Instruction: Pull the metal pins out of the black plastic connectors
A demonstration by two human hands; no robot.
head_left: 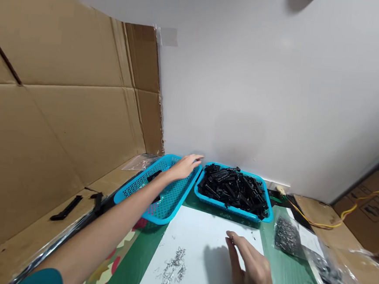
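Observation:
My left hand (185, 165) is stretched out over the far right part of the left blue basket (174, 202), fingers apart, with nothing seen in it. A few black plastic parts (154, 175) lie in that basket, partly hidden by my forearm. My right hand (253, 267) hovers over the white sheet (198, 230), thumb and forefinger pinched together. Whatever is between those fingertips is too small to name. To its left, a loose pile of small bent metal wire pieces (175, 265) lies on the sheet.
Beside the left basket stands a second blue basket (233, 206) heaped with black plastic parts (235, 187). Two black pieces (66, 207) lie at left by a cardboard wall (63, 119). Clear bags of small parts (287, 237) and a yellow cable (327, 223) are at right.

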